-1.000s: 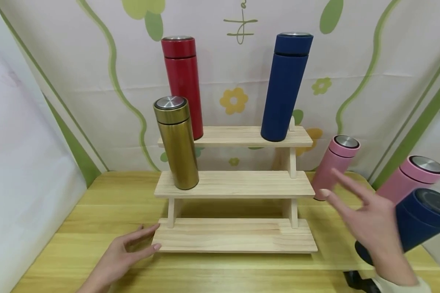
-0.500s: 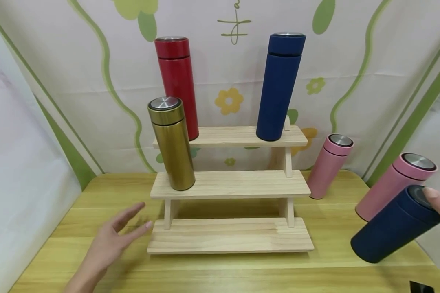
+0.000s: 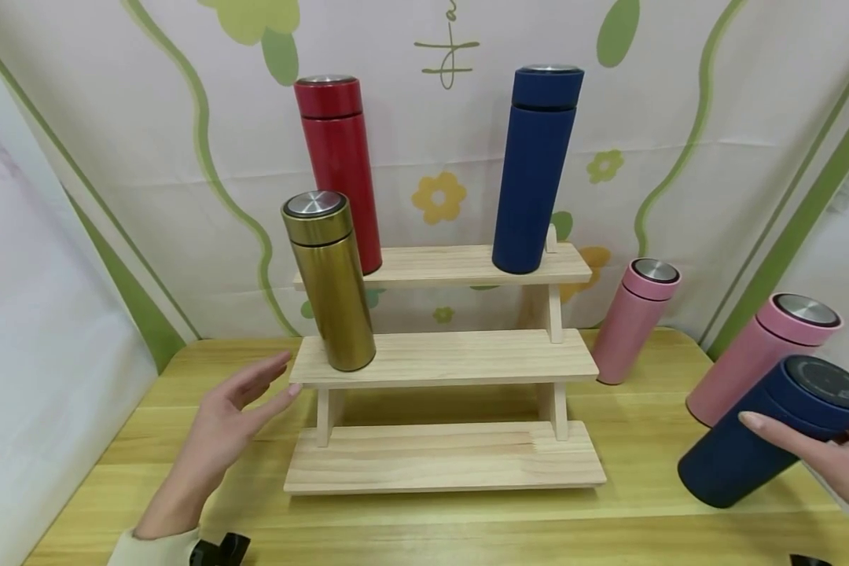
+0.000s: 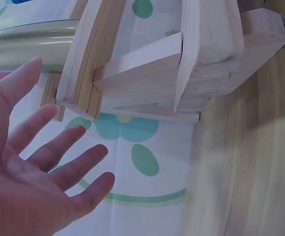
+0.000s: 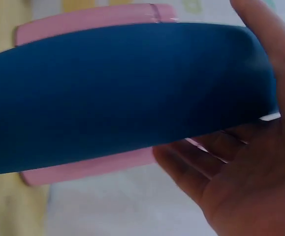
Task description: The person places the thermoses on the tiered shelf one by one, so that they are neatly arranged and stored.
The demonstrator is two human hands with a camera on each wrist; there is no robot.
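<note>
At the right, a navy vacuum flask (image 3: 746, 440) stands on the table, with my right hand (image 3: 842, 464) around its upper part. The thumb lies along the near side, and the other fingers are mostly hidden behind it. In the right wrist view the same flask spans the picture, with fingers (image 5: 181, 169) along its lower edge. My left hand (image 3: 222, 428) is held with fingers spread beside the left end of a three-tier wooden stand (image 3: 460, 358). Its fingertips are close to the middle shelf; whether they touch, I cannot tell. A gold flask (image 3: 332, 291) stands on that shelf's left end.
A red flask (image 3: 339, 173) and a tall blue flask (image 3: 538, 173) stand on the top shelf. Two pink flasks, one by the stand (image 3: 633, 322) and one behind the navy flask (image 3: 757, 362), are on the table. A patterned cloth (image 3: 410, 196) hangs behind.
My right hand has moved right, away from the stand's side, and has come around the navy flask. My left hand has left the bottom shelf and risen toward the middle one.
</note>
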